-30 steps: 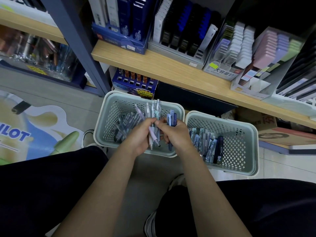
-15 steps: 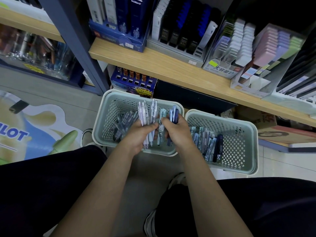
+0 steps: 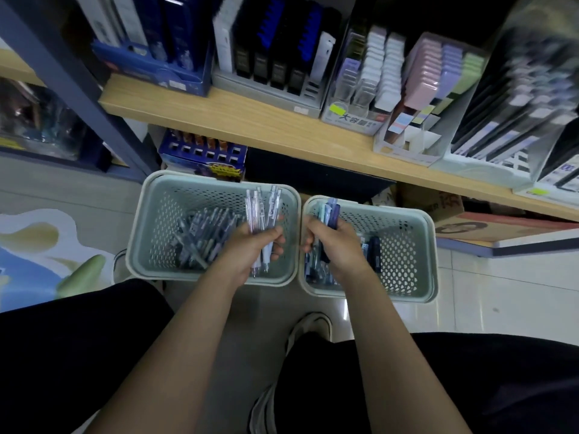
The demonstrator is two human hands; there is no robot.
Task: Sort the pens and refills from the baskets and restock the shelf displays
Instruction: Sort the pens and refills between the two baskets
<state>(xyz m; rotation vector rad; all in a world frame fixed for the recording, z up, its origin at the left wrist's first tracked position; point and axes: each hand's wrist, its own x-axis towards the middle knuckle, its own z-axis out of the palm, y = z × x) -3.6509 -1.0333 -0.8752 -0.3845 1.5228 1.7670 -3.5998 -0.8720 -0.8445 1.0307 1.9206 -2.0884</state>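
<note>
1. down on the floor (image 3: 501,296), two pale perforated baskets sit side by side below a wooden shelf (image 3: 250,120).
2. left hand (image 3: 250,245) hovers over the left basket (image 3: 150,233), its fingers curled round a bundle of clear pens (image 3: 264,211) that fan upward past the knuckles.
3. right hand (image 3: 335,245) hangs over the left edge of the right basket (image 3: 423,255), its fingers wrapped round a smaller bunch of dark blue pens (image 3: 330,211).
4. more loose pens (image 3: 203,236) lie heaped in the bottom of the left basket; others (image 3: 372,252) lie in the right one, partly hidden by the hand.
5. the two hands are apart, each over its own basket.
6. above, the shelf carries display racks (image 3: 275,57) of boxed refills and pastel sticky notes (image 3: 432,70); the far right is blurred.
</note>
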